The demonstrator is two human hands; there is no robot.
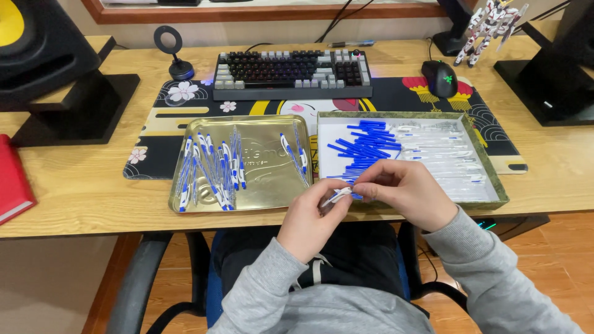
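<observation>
My left hand (311, 218) and my right hand (408, 188) meet at the desk's front edge, both pinching one small white pen barrel with a blue part (340, 195). Just beyond them stands a green-rimmed box lid (492, 173) holding a heap of blue refills (366, 145) on its left and several clear white pen barrels (442, 151) on its right. To the left lies a gold metal tray (266, 173) with several finished blue-and-white pens (210, 170).
A keyboard (292, 73) sits on a patterned desk mat (154, 133), with a black mouse (440, 77) to its right. A red book (12, 182) lies at the left edge. Black stands (74, 105) flank the desk; a toy robot figure (489, 28) stands at the back.
</observation>
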